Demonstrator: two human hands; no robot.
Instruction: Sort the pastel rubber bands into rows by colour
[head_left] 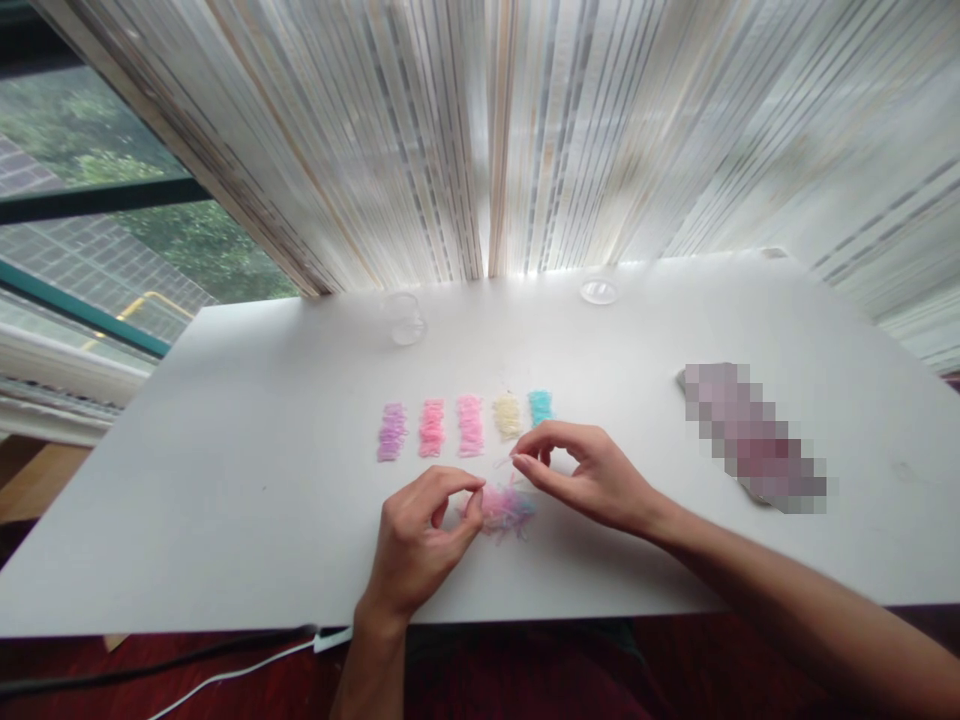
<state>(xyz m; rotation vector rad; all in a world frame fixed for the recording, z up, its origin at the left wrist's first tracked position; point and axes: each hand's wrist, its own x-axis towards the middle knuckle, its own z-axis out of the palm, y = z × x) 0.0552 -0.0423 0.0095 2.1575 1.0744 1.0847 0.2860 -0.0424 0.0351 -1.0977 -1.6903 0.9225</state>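
Multicoloured pile beside left grip

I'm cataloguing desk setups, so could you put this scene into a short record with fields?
Surface: white table
Row, left to right: purple bundle, coral-pink bundle, light-pink bundle, pale-yellow bundle, blue bundle
Left hand: thumb and forefinger close together beside mixed pile; whether anything is held is unclear
Right hand: thin pale loop at fingertips
Near curtain: clear container, clear disc
Far right: pixelated object, unidentifiable
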